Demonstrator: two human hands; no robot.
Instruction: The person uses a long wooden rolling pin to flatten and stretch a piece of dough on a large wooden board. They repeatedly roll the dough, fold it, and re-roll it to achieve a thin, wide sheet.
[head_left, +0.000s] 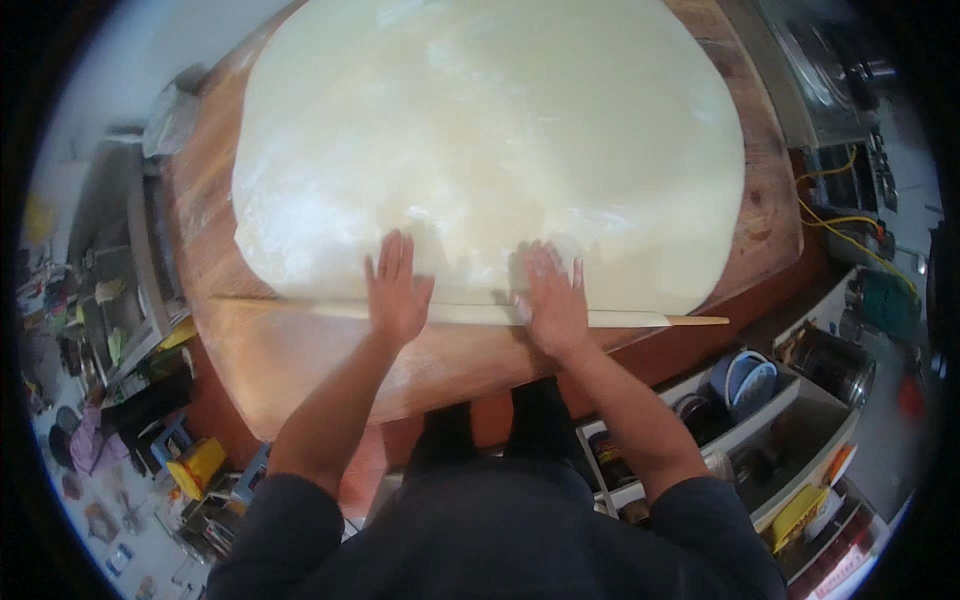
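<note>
A very large sheet of pale dough (487, 150), rolled thin and dusted with flour, covers most of a wooden board (300, 367). Along its near edge lies a long tapered wooden rolling pin (697, 320), with the dough's edge lapped over its middle stretch. My left hand (400, 296) rests palm down across the pin, fingers stretched towards the dough. To the right, my right hand (555, 304) lies over the pin too, its fingers and thumb spread. Neither hand is closed around the pin. The sheet's far edge runs out of view.
Below the board on the right stands an open shelf unit (817, 394) with a blue container (742, 379) and a metal pot (829, 364). A yellow cord (840, 222) hangs beyond the right edge. At left are a plastic bag (171, 120) and a yellow container (196, 466).
</note>
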